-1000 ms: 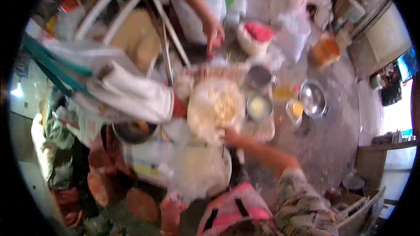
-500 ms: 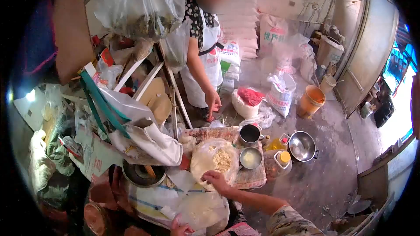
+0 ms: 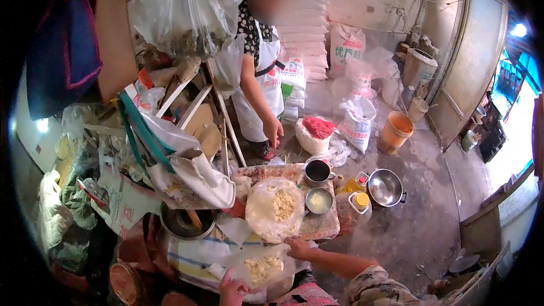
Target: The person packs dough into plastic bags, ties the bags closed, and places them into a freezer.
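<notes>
Cluttered workroom, bare dusty floor point(image 3: 419, 238); stacked sacks point(image 3: 306, 37) against the back wall, orange bucket point(image 3: 395, 133) standing further forward. Low mottled board point(image 3: 326, 229) carries a dark pot point(image 3: 318, 173), a small steel bowl point(image 3: 319, 200) with something pale in it, and a wide plastic-lined container point(image 3: 258, 220) with pale crumbly food. Yellow-capped jug point(image 3: 356, 207) and large steel pan point(image 3: 386, 188) sit on the floor to the right.

Nearest the wearer: clear plastic film point(image 3: 242, 255) (bag or loose sheet, cannot tell which) with pale crumbs point(image 3: 262, 270) on or in it, above a blue-striped white cover point(image 3: 190, 254). Left hand point(image 3: 232, 289) grips its near-left edge, thumb uppermost; right hand point(image 3: 299, 247) pinches its far-right edge, just beside the lined container.

Across the board, a co-worker in a white apron point(image 3: 269, 93) stands with one arm lowered, the hand point(image 3: 273, 130) apart from the board.
</notes>
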The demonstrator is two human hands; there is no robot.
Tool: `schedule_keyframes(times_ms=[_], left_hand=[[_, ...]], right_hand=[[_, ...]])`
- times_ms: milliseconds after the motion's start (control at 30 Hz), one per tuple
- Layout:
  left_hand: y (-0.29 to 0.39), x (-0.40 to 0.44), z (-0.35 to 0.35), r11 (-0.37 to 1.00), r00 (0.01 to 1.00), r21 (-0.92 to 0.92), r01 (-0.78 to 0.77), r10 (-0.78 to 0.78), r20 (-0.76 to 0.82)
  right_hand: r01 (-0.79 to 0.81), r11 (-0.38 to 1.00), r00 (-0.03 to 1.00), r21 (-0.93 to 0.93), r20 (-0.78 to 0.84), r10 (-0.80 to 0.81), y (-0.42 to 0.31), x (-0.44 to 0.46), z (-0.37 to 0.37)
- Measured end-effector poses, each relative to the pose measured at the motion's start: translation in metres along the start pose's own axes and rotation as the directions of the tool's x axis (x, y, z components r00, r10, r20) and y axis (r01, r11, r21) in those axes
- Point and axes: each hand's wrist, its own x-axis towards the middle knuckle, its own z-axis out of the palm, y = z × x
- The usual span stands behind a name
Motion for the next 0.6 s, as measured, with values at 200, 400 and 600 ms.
schedule_keyframes(times_ms=[200,400,600], left_hand=[[-0.002,0.008,0.002,0.994,0.994,0.102,0.045,-0.035,-0.104],[0.012,0.003,0.030,0.985,0.956,0.066,0.162,-0.140,-0.259],[0.019,0.009,0.028,0.980,0.905,0.020,0.196,-0.173,-0.388]], right_hand=[[-0.019,1.000,0.994,0.013,-0.105,0.021,0.046,-0.027,0.012],[-0.108,0.993,0.993,-0.057,-0.049,0.105,0.030,-0.040,0.003],[-0.094,0.986,0.995,-0.137,-0.054,0.088,0.032,-0.032,-0.002]])
